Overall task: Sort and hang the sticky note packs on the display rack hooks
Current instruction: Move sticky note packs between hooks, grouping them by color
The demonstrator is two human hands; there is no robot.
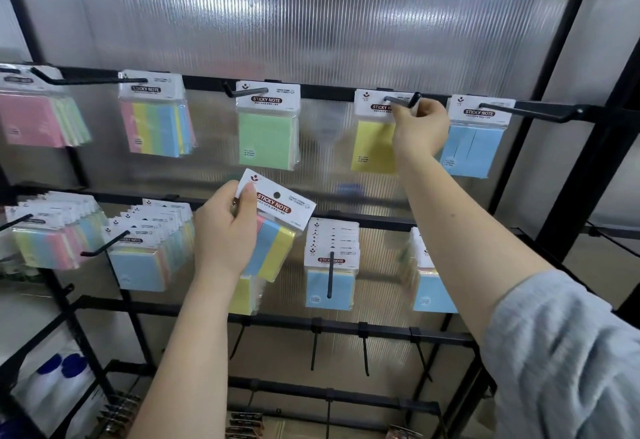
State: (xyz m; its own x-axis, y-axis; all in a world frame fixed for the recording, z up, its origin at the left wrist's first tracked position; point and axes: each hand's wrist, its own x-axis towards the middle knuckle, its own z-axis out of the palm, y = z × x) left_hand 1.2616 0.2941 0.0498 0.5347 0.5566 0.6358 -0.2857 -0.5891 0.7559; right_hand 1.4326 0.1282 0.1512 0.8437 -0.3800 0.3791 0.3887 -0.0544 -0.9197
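My left hand grips a multicolour sticky note pack by its white header card, tilted, in front of the middle row. Behind it hangs another yellow pack. My right hand pinches the header of a yellow pack on a top-row hook. Along the top rail hang a pink pack, a striped pack, a green pack and a blue pack.
The black display rack has a ribbed translucent back panel. The middle row holds several stacked packs, a blue stack and another. Bare hooks stick out of the lower rail. White bottles with blue caps stand at the lower left.
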